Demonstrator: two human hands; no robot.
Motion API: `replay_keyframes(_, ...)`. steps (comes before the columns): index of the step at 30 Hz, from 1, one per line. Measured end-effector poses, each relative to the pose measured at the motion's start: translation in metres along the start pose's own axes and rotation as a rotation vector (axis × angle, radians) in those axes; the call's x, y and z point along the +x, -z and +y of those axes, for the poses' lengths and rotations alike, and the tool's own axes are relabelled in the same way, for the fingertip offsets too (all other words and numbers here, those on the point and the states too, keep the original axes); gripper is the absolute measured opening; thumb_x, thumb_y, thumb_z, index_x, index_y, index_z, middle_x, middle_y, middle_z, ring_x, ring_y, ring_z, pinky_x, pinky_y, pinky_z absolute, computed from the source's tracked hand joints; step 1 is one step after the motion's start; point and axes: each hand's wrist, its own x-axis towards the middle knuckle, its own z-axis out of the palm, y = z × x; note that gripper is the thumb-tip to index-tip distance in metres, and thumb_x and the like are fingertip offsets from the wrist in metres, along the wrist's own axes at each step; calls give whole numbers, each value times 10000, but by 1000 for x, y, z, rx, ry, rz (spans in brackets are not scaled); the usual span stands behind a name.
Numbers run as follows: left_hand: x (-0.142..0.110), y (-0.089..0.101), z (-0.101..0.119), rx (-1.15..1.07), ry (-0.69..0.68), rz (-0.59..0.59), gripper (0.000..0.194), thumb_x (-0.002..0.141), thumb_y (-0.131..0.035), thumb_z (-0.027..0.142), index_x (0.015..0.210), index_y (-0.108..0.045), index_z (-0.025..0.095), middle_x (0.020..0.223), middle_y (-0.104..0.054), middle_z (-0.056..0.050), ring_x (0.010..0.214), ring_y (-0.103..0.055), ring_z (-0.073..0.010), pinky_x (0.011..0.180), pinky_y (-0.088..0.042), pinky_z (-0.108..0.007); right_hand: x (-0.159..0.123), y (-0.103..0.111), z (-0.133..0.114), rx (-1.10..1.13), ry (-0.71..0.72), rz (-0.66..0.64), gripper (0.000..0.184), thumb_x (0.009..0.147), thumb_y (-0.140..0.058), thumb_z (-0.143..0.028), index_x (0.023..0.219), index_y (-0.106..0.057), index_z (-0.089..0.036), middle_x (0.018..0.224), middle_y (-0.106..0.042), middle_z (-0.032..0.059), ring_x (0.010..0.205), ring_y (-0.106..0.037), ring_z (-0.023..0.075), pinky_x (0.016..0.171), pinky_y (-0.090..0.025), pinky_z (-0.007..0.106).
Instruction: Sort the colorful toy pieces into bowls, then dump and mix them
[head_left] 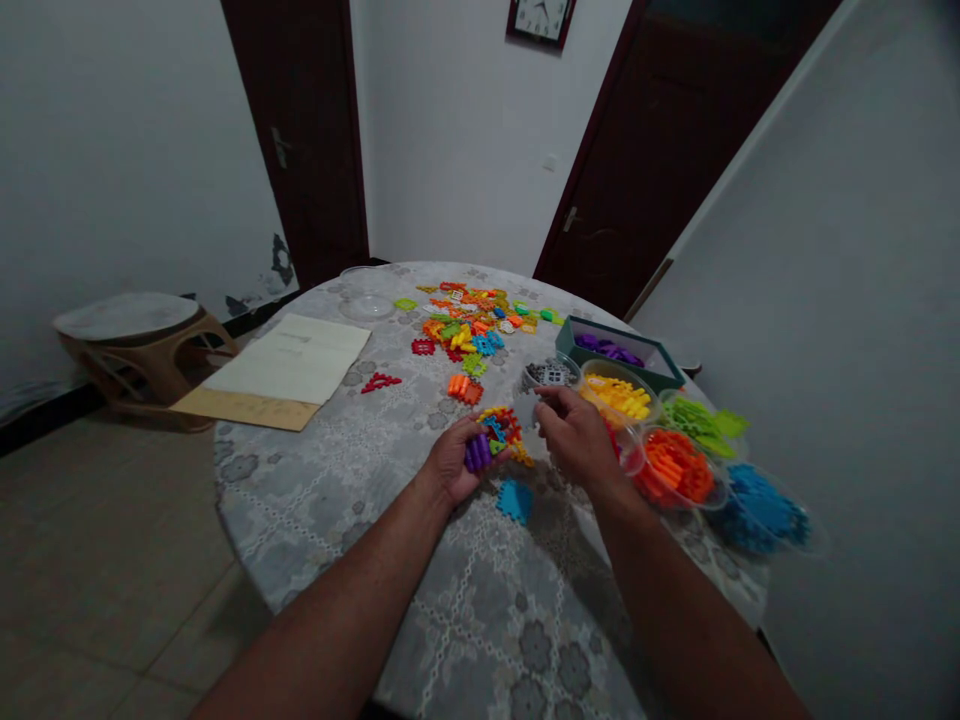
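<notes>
My left hand is closed around a bunch of interlocking plastic pieces. Several purple pieces show at its fingers, with a few blue and green ones, and red and yellow pieces sit at the far side of the bunch. Which of these are joined I cannot tell. My right hand is beside the bowls, thumb and fingers drawn together; a greyish patch shows at the fingertips, too unclear to name. A blue square piece lies flat on the tablecloth below my left hand.
Bowls of grey, yellow, green, orange and blue pieces line the right. Behind them stands a box with purple pieces. A mixed pile lies at the back, an open booklet at left.
</notes>
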Motion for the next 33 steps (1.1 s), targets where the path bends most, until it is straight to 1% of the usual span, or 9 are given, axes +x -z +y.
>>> replay_keyframes(6, 4, 3, -1, 29, -24, -23, 366, 786, -726, 24, 1109, -618, 158, 1004, -774, -95, 776, -780, -207, 616, -688, -347, 22, 22, -7, 20, -46, 99, 451, 845, -590, -344, 1214, -747, -137, 709, -675, 0, 581, -592, 169, 558, -466, 286)
replay_keyframes(11, 7, 6, -3, 59, -69, -42, 349, 801, -763, 42, 1121, -667, 146, 986, -771, -83, 746, -756, -180, 610, -682, -321, 15, 17, -9, 74, -105, -5, 454, 822, -626, -353, 1214, -736, -154, 728, -681, 4, 583, -601, 166, 520, -476, 274)
replay_keyframes(14, 10, 6, -5, 79, -89, -38, 359, 790, -803, 52, 1113, -680, 147, 977, -770, -77, 744, -752, -181, 610, -683, -322, 8, 14, -13, 113, -126, -10, 456, 813, -646, -361, 1211, -729, -154, 744, -685, 6, 601, -612, 164, 514, -481, 266)
replay_keyframes(18, 9, 5, -4, 63, -115, -3, 332, 778, -880, 97, 1043, -687, 152, 951, -769, -61, 727, -739, -159, 613, -675, -292, 6, 19, -21, 231, -126, -6, 446, 807, -688, -374, 1195, -729, -158, 726, -662, -8, 589, -591, 151, 512, -482, 262)
replay_keyframes(23, 3, 2, -4, 83, -70, -102, 363, 785, -932, 213, 1069, -711, 164, 1058, -802, -75, 730, -739, -142, 547, -626, -225, 4, 19, -20, 394, -168, -50, 476, 795, -751, -409, 1203, -715, -167, 704, -636, -25, 580, -576, 143, 503, -464, 254)
replay_keyframes(25, 3, 2, -5, 101, -73, -91, 374, 780, -931, 213, 1077, -709, 168, 1055, -809, -68, 683, -722, -128, 511, -598, -209, 7, 19, -14, 357, -163, -42, 476, 807, -735, -411, 1212, -716, -161, 703, -641, -18, 587, -586, 151, 507, -469, 260)
replay_keyframes(27, 5, 3, -5, 100, -95, -60, 366, 783, -914, 192, 1082, -705, 166, 1041, -813, -65, 682, -723, -127, 505, -587, -202, 16, 21, -6, 253, -120, 1, 468, 835, -694, -403, 1231, -722, -156, 721, -659, -7, 593, -597, 157, 524, -486, 269)
replay_keyframes(31, 9, 6, -2, 73, -116, -32, 385, 789, -837, 127, 1145, -696, 163, 1091, -815, -82, 695, -729, -131, 491, -562, -193, 51, 32, 10, -4, -17, 91, 486, 880, -594, -346, 1300, -719, -136, 816, -721, 36, 633, -654, 180, 581, -534, 299)
replay_keyframes(33, 9, 7, 1, 62, -97, -38, 412, 776, -791, 100, 1170, -687, 167, 1113, -812, -94, 671, -720, -131, 454, -523, -182, 69, 37, 18, -104, 2, 113, 526, 892, -550, -302, 1364, -696, -122, 897, -763, 78, 717, -710, 218, 658, -577, 341)
